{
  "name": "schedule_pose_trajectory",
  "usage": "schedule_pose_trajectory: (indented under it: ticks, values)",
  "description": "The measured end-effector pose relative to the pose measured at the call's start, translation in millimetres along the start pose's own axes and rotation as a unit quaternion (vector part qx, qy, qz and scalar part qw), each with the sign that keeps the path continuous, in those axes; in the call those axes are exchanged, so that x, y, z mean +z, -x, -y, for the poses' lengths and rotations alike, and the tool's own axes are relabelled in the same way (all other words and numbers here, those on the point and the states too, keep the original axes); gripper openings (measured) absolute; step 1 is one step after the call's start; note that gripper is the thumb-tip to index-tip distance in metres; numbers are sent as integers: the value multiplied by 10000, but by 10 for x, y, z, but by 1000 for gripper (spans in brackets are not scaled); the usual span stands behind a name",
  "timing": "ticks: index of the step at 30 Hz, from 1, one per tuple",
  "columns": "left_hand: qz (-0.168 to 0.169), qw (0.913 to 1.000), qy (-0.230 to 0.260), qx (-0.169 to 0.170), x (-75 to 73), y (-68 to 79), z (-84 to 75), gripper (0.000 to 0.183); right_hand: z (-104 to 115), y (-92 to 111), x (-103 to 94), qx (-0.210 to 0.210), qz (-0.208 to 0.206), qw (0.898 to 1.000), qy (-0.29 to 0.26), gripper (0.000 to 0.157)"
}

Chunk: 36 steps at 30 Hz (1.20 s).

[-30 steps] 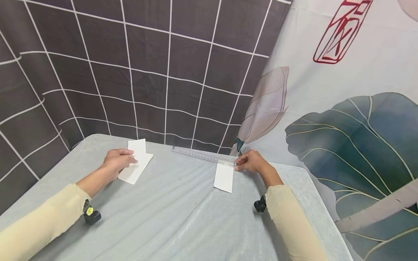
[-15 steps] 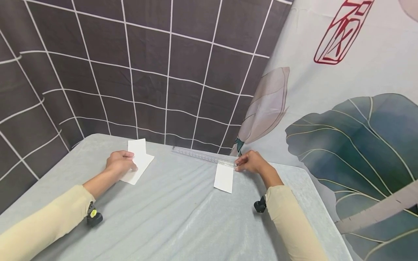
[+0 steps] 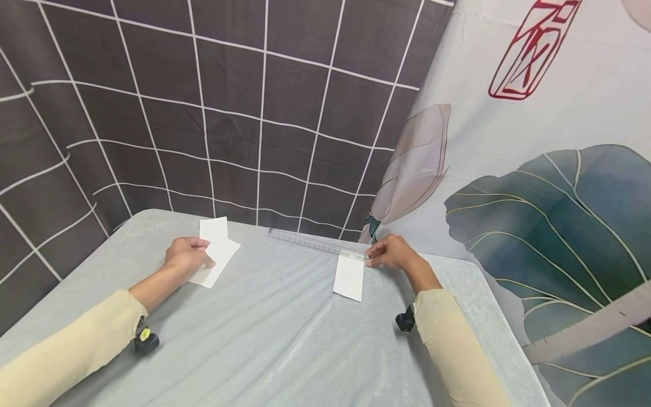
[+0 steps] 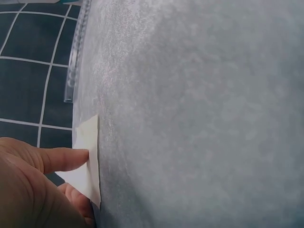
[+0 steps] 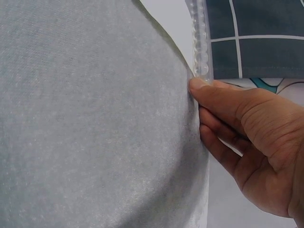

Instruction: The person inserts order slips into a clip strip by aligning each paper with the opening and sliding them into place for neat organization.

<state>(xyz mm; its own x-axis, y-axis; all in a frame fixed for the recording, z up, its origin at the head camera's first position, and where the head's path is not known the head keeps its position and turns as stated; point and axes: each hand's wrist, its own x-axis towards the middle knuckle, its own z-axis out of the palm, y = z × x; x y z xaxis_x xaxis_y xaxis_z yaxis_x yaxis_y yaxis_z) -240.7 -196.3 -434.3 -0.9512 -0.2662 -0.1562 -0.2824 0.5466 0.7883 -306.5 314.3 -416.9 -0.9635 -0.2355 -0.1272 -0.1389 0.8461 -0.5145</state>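
Note:
White paper (image 3: 224, 255) lies at the far left of the table, in two angled parts, one nearer the back edge. My left hand (image 3: 185, 254) pinches its left side; in the left wrist view the thumb (image 4: 66, 159) presses on the paper (image 4: 88, 175) with fingers behind it. A clear plastic ruler (image 3: 305, 243) runs along the back edge. At its right end, my right hand (image 3: 390, 252) pinches the ruler's tip between thumb and fingers. A white paper slip (image 3: 348, 277) extends toward me from under that end. In the right wrist view, the ruler (image 5: 202, 42) overlaps the slip (image 5: 173, 21).
A pale grey cloth (image 3: 285, 339) with soft creases covers the table. Behind its back edge hangs a dark curtain (image 3: 229, 141) with white grid lines. To the right is a white curtain (image 3: 473, 130) printed with leaves and a red stamp.
My left hand has shifted slightly to the right, and the paper's lower part has moved a little with it. The right hand, ruler and slip stay in place.

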Motion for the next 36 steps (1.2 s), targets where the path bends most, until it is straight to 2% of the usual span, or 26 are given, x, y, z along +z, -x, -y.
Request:
schedule_pose_trajectory:
  ticks: [12, 24, 30, 36]
  values:
    - [182, 9994, -228, 173, -16, 15, 35, 49, 1, 12, 4, 0, 2, 10000, 58, 25]
    - [-70, 9990, -139, 414, 46, 47, 4, 45, -14, -6, 17, 6, -81, 9999, 115, 24]
    - [-123, 9993, -36, 337, 87, 48, -47, 44, -11, -6, 13, 17, -91, 9999, 133, 24]
    - [-35, 9991, 402, 113, 90, 16, -45, 45, 0, -5, 18, 84, -104, 9998, 127, 23]
